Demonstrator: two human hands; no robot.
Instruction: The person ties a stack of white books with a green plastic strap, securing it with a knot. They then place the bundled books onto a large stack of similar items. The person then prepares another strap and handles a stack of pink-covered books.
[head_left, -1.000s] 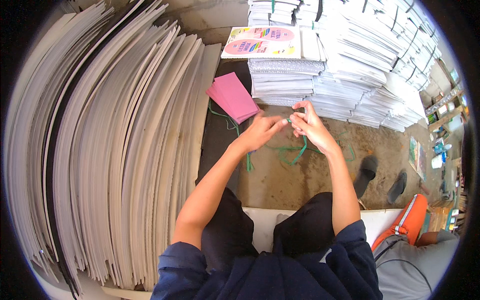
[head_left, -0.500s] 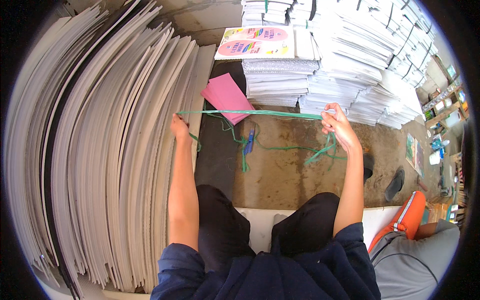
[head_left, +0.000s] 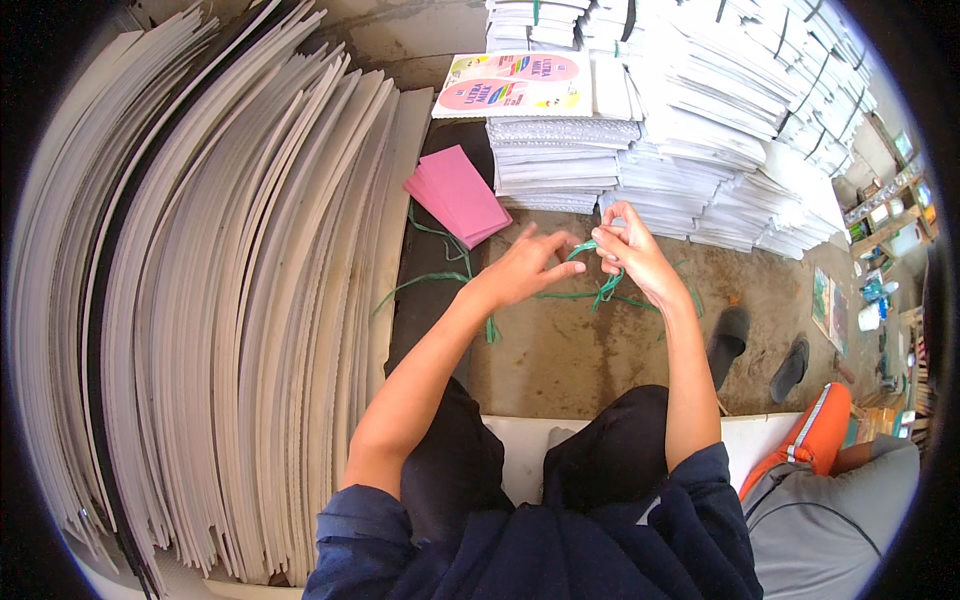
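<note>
One green strand [head_left: 585, 247] is pinched between the thumb and curled fingers of the right hand [head_left: 628, 250], at the middle of the scene above a brown floor [head_left: 560, 360]. The left hand [head_left: 525, 265] is spread, its thumb set apart from its fingers; these are blurred and brought close to the left end of the strand, and whether it is touched by them cannot be told. A bunched green length is hung just below the right hand, and other green lengths are trailed to the left and across the floor to the right; how they are joined is partly hidden by the left hand.

Farther off, to the left of the hands, pink sheets [head_left: 458, 195] are piled slightly askew beside a dark surface [head_left: 418, 325]. Beyond them, a printed carton sheet [head_left: 545, 100] is laid on stacked white sheets [head_left: 555, 165]. On the left, pale sheets [head_left: 230, 300] are packed in a large mass. To the right, a dark sandal [head_left: 790, 371] is seen, and nearer, a person's orange garment [head_left: 812, 432] is partly shown.
</note>
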